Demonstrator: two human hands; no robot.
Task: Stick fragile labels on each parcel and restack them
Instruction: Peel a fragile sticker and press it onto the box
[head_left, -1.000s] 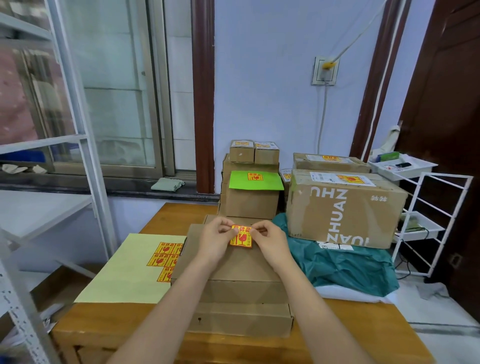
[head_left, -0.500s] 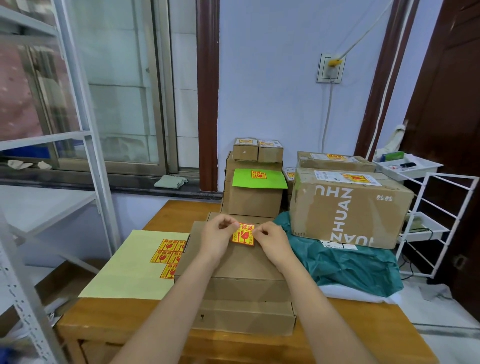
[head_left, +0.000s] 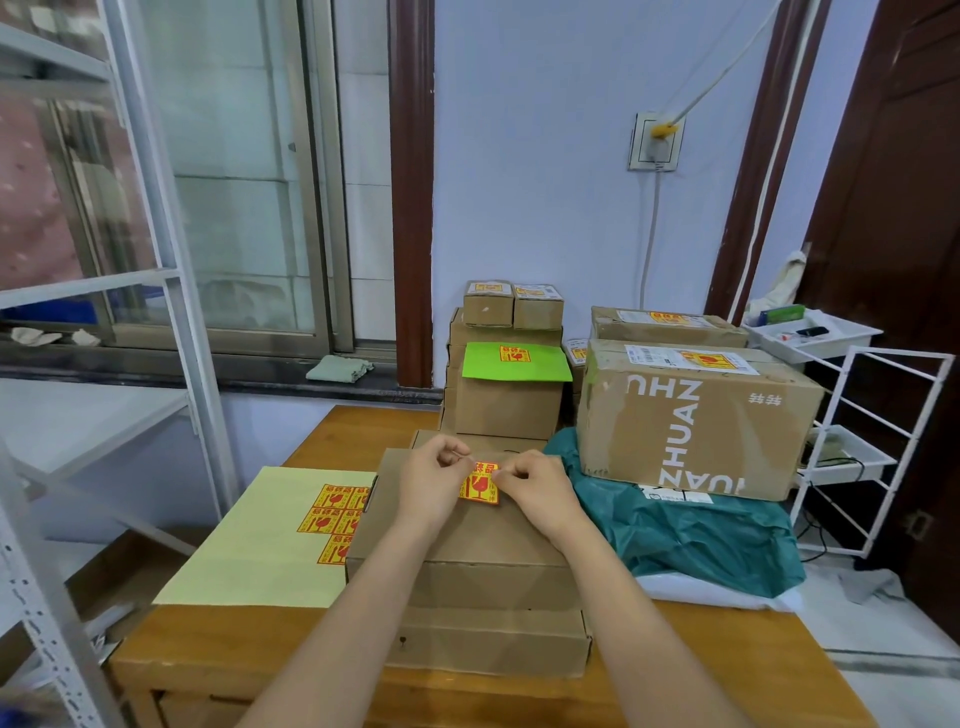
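Room: pale blue wall with a white wall socket (head_left: 655, 141) and cable; dark brown door frames; glazed window at left; white metal shelving (head_left: 156, 260) in left foreground; white wire rack (head_left: 872, 447) at right.
Surface: orange-brown wooden table (head_left: 249, 654), bare along the near edge and left corner.
Near stack: flat brown cardboard parcel (head_left: 467, 535) on top of a wider flat brown carton (head_left: 488, 644), centred on the table.
Label in work: red-and-yellow fragile sticker (head_left: 480, 486) with a broken-glass symbol, over the far part of the top parcel's upper face; contact with the cardboard cannot be told.
Left hand (head_left: 431, 488): fingers pinched on the sticker's upper left edge.
Right hand (head_left: 540, 488): fingers pinched on the sticker's upper right edge.
Sticker supply: pale yellow backing sheet (head_left: 249, 540) lying flat just left of the stack, with a block of the same red-yellow stickers (head_left: 335, 512) partly hidden by the parcel.
Rear stack: brown boxes against the wall, one capped by a bright green sheet (head_left: 514, 364) bearing a sticker; two small cartons on top, each labelled.
Right side: large brown carton (head_left: 691, 415) printed "ZHUAN ZHU" in white, upside down, with a white shipping label and fragile sticker on top; it rests on a teal plastic mailer bag (head_left: 691, 530).
Other writing: sticker characters too small to read.
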